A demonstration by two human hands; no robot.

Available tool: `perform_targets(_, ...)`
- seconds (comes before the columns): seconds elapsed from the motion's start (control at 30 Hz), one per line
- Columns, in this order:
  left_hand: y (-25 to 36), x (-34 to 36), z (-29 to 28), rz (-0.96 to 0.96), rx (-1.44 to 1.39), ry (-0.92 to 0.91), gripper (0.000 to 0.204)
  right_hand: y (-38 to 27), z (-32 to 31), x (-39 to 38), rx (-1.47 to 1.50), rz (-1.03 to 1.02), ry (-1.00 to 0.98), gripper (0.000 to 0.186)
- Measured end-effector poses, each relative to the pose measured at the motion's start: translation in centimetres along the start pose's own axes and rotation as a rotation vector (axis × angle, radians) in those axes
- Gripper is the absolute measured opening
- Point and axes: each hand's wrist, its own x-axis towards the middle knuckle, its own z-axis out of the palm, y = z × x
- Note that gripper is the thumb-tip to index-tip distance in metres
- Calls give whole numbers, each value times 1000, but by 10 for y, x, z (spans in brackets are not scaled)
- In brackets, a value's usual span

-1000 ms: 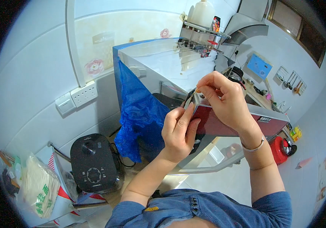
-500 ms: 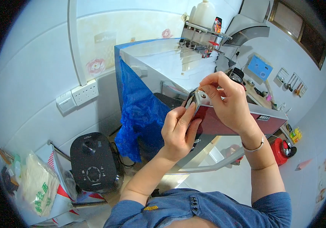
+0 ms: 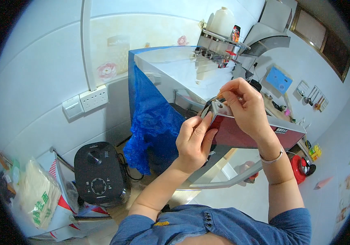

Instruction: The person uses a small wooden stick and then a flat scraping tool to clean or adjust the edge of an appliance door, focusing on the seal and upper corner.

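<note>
Between my hands is the corner of a dark red panel (image 3: 233,132) with a silver edge; it looks like an appliance door. My left hand (image 3: 193,143) grips that corner from the near left, with thumb and fingers closed around it. A pale end piece (image 3: 220,107) with a dark round hole shows at the corner. Just above it, my right hand (image 3: 245,107) pinches at the edge, fingertips pressed together; what they hold is too small to make out. Crumpled blue film (image 3: 148,132) hangs from the large box-like appliance with a shiny top (image 3: 168,65) behind.
A black countertop appliance with a dial (image 3: 100,173) stands at the lower left, near a plastic bag (image 3: 40,196) on a box. A wall socket (image 3: 94,99) is above it. A rack (image 3: 220,36) carries a cream jug (image 3: 222,21). A red container (image 3: 299,169) sits at the right.
The view has shifted slightly. Both hands stay at the panel corner, and the right fingertips still pinch there with little visible movement.
</note>
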Motion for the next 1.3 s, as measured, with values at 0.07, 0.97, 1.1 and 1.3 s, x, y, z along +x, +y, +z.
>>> perform_targets(0.07,2,0,-1,-5,4,-1,40,-4,2,-1,-24,-11,-3,5)
perform_targets(0.97,4,0,1,-51,7,-8,38,-7,-2,17,-143,-3,-167,6)
perform_targets(1.1,3,-1,-1,-40,8,-1,38,-6,1,18,-105,106,-224,6)
perform_targets(1.3,3,-1,1,-26,17,-6,37,6,-5,20,202,292,-259,13)
